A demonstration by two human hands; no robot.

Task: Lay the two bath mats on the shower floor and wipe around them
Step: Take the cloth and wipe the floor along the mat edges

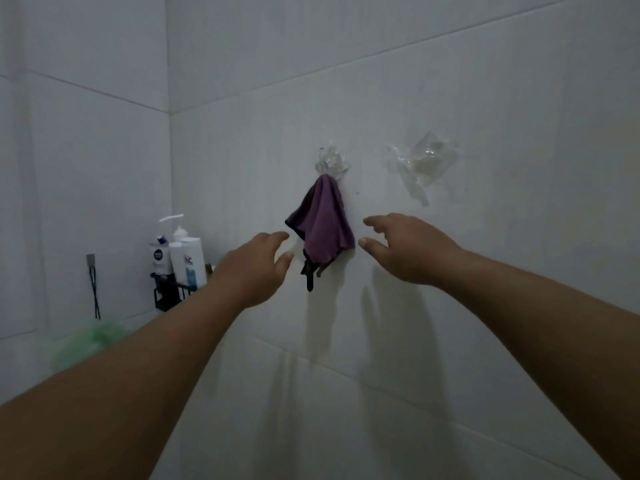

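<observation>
A purple cloth [323,223] with a dark underside hangs from a clear plastic hook [330,164] on the white tiled wall. My left hand [254,268] is raised just left of the cloth, fingers apart, holding nothing. My right hand [408,249] is stretched out just right of the cloth, fingers spread, also holding nothing. Neither hand touches the cloth. No bath mat and no shower floor are in view.
A second clear plastic holder [422,164] sticks to the wall right of the hook. A black corner rack [169,292] at the left carries white bottles [188,261]. A green bath sponge [90,344] hangs below a small wall hook with a dark cord [94,289].
</observation>
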